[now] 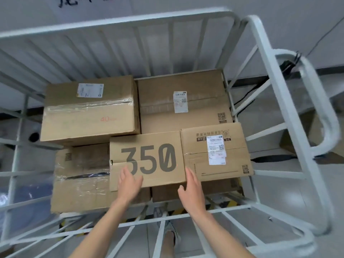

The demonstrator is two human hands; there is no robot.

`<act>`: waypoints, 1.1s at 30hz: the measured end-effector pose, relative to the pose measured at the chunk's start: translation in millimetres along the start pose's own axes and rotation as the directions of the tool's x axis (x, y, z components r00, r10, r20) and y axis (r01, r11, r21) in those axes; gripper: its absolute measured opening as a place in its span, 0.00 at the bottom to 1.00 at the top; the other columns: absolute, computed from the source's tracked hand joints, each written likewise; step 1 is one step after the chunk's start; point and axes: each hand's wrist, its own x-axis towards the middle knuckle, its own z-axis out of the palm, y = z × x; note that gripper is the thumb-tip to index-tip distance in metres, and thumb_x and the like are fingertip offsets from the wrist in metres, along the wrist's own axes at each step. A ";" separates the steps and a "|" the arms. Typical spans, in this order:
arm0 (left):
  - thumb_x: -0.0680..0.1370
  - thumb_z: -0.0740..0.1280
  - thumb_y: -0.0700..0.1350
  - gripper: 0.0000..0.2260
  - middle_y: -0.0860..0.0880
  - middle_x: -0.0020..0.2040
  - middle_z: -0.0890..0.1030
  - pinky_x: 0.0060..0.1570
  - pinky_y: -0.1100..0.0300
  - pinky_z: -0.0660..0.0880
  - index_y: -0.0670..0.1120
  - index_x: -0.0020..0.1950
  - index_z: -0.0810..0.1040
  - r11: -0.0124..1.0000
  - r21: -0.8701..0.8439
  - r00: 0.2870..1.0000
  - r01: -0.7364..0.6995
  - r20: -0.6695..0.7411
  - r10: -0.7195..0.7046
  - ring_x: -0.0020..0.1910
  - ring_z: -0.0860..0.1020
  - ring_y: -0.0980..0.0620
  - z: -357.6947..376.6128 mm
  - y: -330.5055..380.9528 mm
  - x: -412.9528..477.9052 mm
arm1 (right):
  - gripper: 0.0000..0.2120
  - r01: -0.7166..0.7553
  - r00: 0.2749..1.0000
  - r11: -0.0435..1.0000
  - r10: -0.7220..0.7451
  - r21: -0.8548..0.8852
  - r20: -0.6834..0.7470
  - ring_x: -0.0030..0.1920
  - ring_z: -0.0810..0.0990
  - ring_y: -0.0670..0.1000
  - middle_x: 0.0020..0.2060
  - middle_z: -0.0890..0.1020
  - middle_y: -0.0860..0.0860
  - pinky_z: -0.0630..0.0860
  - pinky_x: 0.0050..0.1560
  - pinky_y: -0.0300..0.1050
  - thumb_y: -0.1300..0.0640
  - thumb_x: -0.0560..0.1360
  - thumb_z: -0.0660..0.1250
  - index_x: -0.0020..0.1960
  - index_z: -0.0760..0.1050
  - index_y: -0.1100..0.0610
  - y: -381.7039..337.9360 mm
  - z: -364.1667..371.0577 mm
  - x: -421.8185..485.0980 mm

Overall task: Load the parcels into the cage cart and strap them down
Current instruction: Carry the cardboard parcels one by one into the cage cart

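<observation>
Inside the white metal cage cart, the flat brown cardboard box with a big grey "350" sits on top of other brown cardboard boxes, just in front of both hands. Its long side runs from left to right. The left hand lies flat on its near top. The right hand is by its near right corner, fingers straight, gripping nothing. The left hand looks nearer.

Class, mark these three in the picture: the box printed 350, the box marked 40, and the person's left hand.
box printed 350 (149,161): head view, middle of its top face.
box marked 40 (89,116): head view, middle of its top face.
left hand (130,180): head view, back of the hand.
</observation>
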 end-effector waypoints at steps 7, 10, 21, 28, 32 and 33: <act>0.81 0.65 0.53 0.33 0.45 0.80 0.60 0.78 0.47 0.55 0.45 0.81 0.55 0.926 0.047 0.926 -0.374 -0.035 0.375 0.80 0.57 0.47 55.1 177.1 -185.8 | 0.34 0.079 0.985 0.997 -0.081 -0.015 -0.151 0.80 0.54 0.48 0.81 0.54 0.43 0.57 0.76 0.48 0.58 0.80 0.64 0.81 0.53 0.47 51.8 -175.6 -79.0; 0.82 0.64 0.53 0.33 0.45 0.81 0.59 0.78 0.47 0.56 0.44 0.81 0.54 0.867 0.036 0.867 -0.498 0.005 0.498 0.80 0.56 0.47 91.2 256.0 -271.3 | 0.33 0.111 0.965 0.993 -0.118 -0.044 -0.233 0.80 0.51 0.48 0.81 0.53 0.44 0.54 0.78 0.49 0.56 0.80 0.63 0.81 0.54 0.47 91.5 -264.4 -130.2; 0.83 0.63 0.50 0.31 0.44 0.81 0.57 0.79 0.51 0.52 0.43 0.82 0.53 0.601 -0.002 0.590 -0.799 0.185 0.786 0.81 0.52 0.46 249.7 475.2 -479.4 | 0.32 -0.106 0.815 0.973 0.202 0.203 -0.543 0.79 0.55 0.53 0.81 0.56 0.49 0.59 0.77 0.50 0.52 0.80 0.64 0.81 0.56 0.50 290.8 -515.1 -250.5; 0.83 0.62 0.51 0.31 0.44 0.82 0.56 0.79 0.51 0.51 0.44 0.82 0.53 0.590 0.039 0.577 -0.806 0.270 0.770 0.81 0.51 0.46 344.4 581.9 -466.1 | 0.32 -0.189 0.783 0.929 0.338 0.318 -0.522 0.78 0.58 0.56 0.79 0.60 0.53 0.61 0.74 0.49 0.56 0.78 0.64 0.80 0.58 0.54 387.9 -605.6 -193.5; 0.83 0.61 0.50 0.31 0.44 0.82 0.55 0.79 0.51 0.50 0.44 0.82 0.52 0.633 0.074 0.618 -0.771 0.324 0.716 0.81 0.51 0.46 405.2 648.3 -426.4 | 0.32 -0.242 0.799 0.904 0.392 0.353 -0.456 0.79 0.57 0.55 0.80 0.59 0.52 0.61 0.74 0.50 0.55 0.79 0.64 0.80 0.58 0.53 435.4 -651.1 -123.1; 0.83 0.61 0.50 0.31 0.43 0.82 0.56 0.79 0.50 0.51 0.44 0.82 0.52 0.657 0.091 0.641 -0.749 0.351 0.682 0.81 0.51 0.46 419.7 665.9 -416.0 | 0.33 -0.267 0.799 0.889 0.420 0.371 -0.430 0.79 0.56 0.55 0.80 0.58 0.52 0.61 0.74 0.50 0.55 0.79 0.63 0.81 0.57 0.53 445.8 -662.6 -106.2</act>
